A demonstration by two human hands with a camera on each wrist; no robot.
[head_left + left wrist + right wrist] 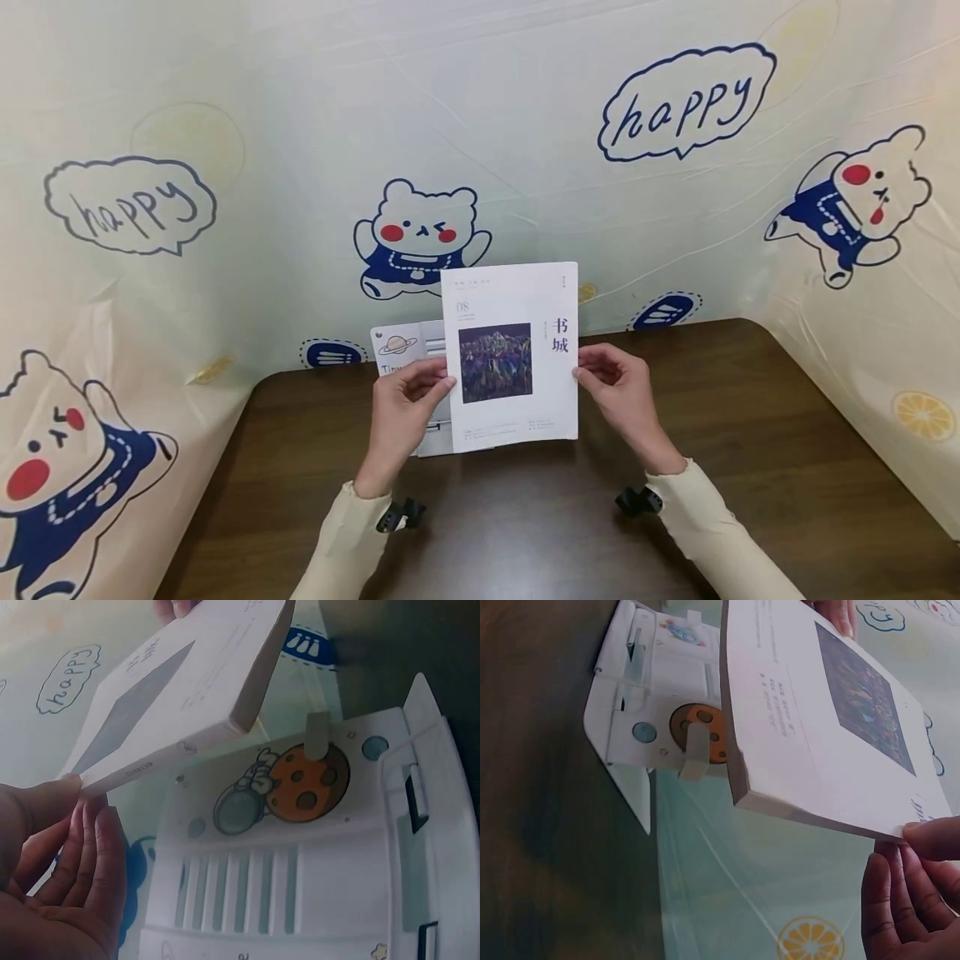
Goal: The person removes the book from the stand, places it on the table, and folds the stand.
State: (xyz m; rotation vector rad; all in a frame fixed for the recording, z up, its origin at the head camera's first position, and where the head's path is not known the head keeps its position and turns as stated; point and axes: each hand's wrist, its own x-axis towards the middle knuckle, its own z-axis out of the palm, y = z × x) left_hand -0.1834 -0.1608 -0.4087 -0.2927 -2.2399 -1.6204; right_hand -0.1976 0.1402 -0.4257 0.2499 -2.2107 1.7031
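1. White cover up front, folks: the book (510,358) is held at the centre of the head view, up above the desk (510,525), cover towards the head camera, dark picture (495,364) on show.
2. Over at nine o'clock on the book, the left hand (405,408) has its fingers pinching that edge, thumb on the cover side, the others behind.
3. Straight across at three o'clock, the right hand (618,400) mirrors it, fingers pinching the opposite edge.
4. Peeking out at the book's eight to nine o'clock, partly hidden behind it: a white stand (337,892), slotted, printed with an astronaut and an orange planet.
5. Cream sleeves (345,533) run in from seven and five o'clock, a black device (401,514) at each wrist.
6. Backdrop now: a patterned cloth (300,100), winking bear (420,233) at eleven o'clock from the book, "happy" bubble (687,102) at one.
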